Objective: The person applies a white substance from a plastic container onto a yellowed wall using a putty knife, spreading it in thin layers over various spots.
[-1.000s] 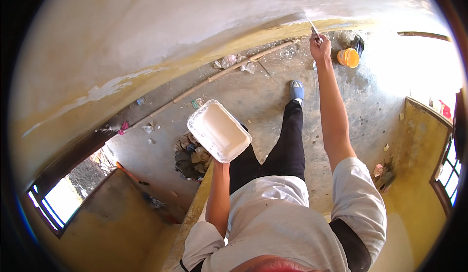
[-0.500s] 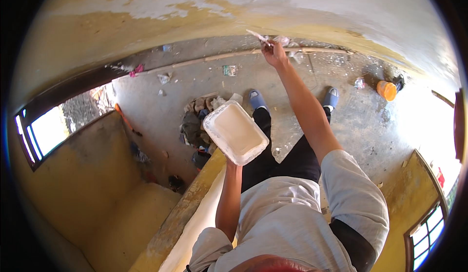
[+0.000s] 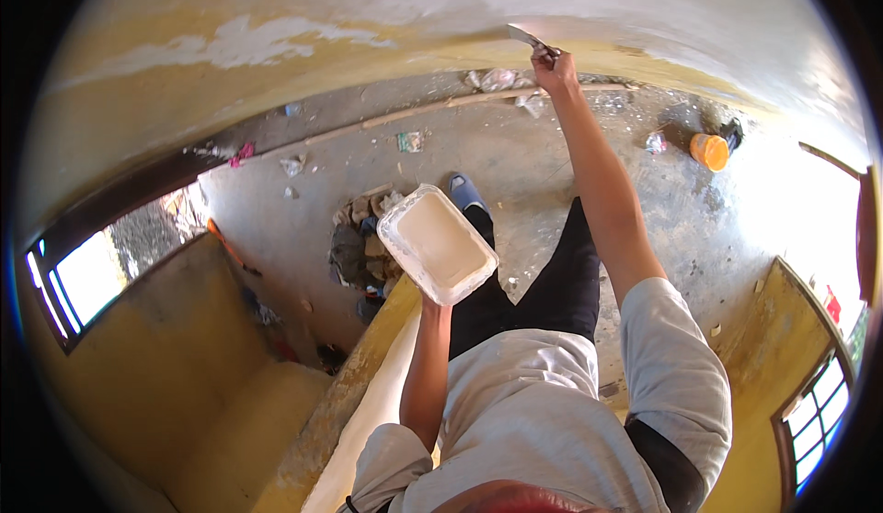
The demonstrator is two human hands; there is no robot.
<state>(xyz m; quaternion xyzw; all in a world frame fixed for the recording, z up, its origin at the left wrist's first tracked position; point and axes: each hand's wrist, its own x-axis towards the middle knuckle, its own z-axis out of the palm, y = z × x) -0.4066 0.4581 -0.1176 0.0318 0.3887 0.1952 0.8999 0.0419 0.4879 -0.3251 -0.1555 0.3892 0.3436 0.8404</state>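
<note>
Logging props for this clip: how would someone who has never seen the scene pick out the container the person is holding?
Start at the grey concrete floor in the middle of the view, then go to the pile of rubble on it. Just right of the pile, the left hand props up a white rectangular tub from below. It is the only container held in the air; the orange bucket stands on the floor.

Room under renovation; patchy plastered wall (image 3: 276,44); rubble-strewn concrete floor (image 3: 515,159); paint bucket (image 3: 709,151).

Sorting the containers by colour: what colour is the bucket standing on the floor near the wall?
The bucket is orange, seen best in the head view, its only view.
</note>
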